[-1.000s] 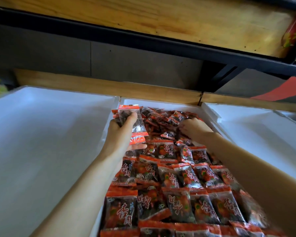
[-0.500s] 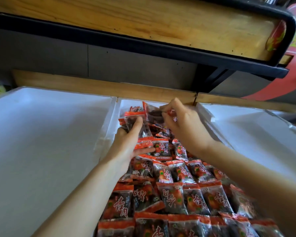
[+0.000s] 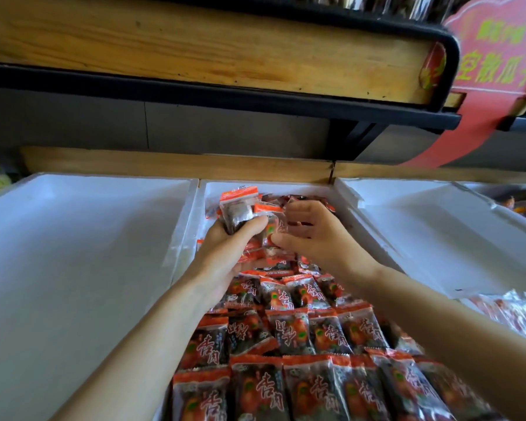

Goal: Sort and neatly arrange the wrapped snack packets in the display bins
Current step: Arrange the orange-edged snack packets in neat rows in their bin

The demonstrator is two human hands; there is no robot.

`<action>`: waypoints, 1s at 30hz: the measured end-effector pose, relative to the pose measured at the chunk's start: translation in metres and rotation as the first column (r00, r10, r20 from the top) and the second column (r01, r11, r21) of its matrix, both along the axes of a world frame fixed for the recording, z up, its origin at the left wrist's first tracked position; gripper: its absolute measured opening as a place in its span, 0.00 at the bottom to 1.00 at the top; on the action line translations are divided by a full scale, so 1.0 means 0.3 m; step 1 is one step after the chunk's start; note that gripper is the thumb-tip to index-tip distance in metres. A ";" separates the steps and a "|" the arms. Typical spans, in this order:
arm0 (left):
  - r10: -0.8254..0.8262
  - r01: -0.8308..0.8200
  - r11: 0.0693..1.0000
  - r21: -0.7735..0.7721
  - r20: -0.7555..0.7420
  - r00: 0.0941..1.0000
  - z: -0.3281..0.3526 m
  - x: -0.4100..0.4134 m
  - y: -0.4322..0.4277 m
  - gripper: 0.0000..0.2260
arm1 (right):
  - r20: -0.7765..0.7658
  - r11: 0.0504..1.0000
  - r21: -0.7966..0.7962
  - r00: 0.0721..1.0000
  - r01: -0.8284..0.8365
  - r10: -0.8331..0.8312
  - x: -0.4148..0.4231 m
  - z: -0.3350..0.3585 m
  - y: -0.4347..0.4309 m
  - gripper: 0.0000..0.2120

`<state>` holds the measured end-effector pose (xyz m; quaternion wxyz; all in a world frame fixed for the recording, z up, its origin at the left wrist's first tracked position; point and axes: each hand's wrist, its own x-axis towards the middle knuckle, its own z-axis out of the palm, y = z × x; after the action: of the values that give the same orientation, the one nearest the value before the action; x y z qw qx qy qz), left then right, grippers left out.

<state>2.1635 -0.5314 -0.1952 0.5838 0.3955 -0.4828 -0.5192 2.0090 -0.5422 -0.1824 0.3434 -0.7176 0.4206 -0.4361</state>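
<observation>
Left hand (image 3: 225, 247) fingers clench a stack of packets (image 3: 240, 212) upright over the middle bin's (image 3: 195, 214) far end. Right hand (image 3: 310, 235) fingers pinch another packet (image 3: 274, 229) beside it, above rows of packets (image 3: 286, 360).

Bare forearms, sleeveless, unadorned hands

Middle bin (image 3: 340, 199): I see packets (image 3: 289, 335) lying in rows inside it, from near edge to far wall.
Left bin (image 3: 82, 247): just beside the middle one, sharing a wall.
Right bin (image 3: 422, 226): on the other side.
Left hand (image 3: 225, 253): over the far rows, a stack of packets (image 3: 240, 211) in it.
Right hand (image 3: 313, 235): touching that stack from the right.
Shelf (image 3: 195, 53): above and behind the bins.
</observation>
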 end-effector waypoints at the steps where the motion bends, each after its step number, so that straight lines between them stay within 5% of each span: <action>1: 0.012 -0.012 1.000 -0.015 0.017 1.000 -0.007 -0.002 0.000 0.11 | 0.008 0.997 0.080 1.000 0.001 -0.001 -0.020 -0.004 -0.006 0.26; 8: 0.043 -0.019 0.990 -0.141 0.163 0.986 -0.019 -0.054 0.050 0.07 | 0.102 0.932 0.325 0.986 -0.158 0.132 -0.094 0.020 0.082 0.16; 18: 0.208 -0.189 0.967 -0.170 0.105 0.972 0.015 0.084 0.166 0.11 | 0.071 0.919 0.369 0.990 -0.141 0.124 -0.074 0.023 0.207 0.09; 23: 0.292 -0.267 0.945 -0.187 0.121 0.949 0.025 0.187 0.252 0.03 | -0.139 0.913 0.320 0.941 -0.252 0.308 0.090 -0.078 0.267 0.07; 30: 0.268 -0.254 0.960 -0.115 0.134 0.954 0.000 0.226 0.329 0.09 | -0.568 0.963 0.116 0.779 -0.242 0.264 0.203 -0.146 0.277 0.13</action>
<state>2.2314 -0.4328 -0.1953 0.6281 0.4649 -0.4928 -0.3828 2.0699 -0.4592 -0.2261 0.2677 -0.8594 0.4126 -0.1395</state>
